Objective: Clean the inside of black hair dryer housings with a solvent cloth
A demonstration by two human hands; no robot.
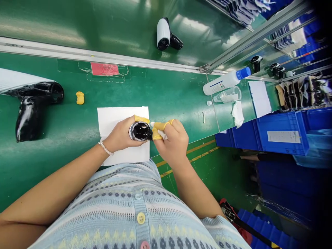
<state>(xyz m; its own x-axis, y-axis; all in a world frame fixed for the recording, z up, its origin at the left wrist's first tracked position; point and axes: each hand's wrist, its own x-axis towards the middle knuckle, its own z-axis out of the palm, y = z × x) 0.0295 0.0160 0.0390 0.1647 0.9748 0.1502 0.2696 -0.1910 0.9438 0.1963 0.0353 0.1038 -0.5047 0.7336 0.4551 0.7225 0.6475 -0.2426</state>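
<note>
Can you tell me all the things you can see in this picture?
green workbench: 1, green, under most things
hair dryers: 2, black and white, at top and left
loose finger cot: 1, yellow, left of the paper
paper sheet: 1, white, under the hands
bottle: 1, white with blue cap, lying at right
clear cup: 1, see-through, lying beside the bottle
crumpled tissue: 1, white, below the cup
storage bins: several, blue, at right
round dryer part: 1, black, between the hands
swab: 1, white, in the right hand
left hand: 1, yellow finger cot, gripping the round dryer part
right hand: 1, yellow finger cots, holding the swab
</note>
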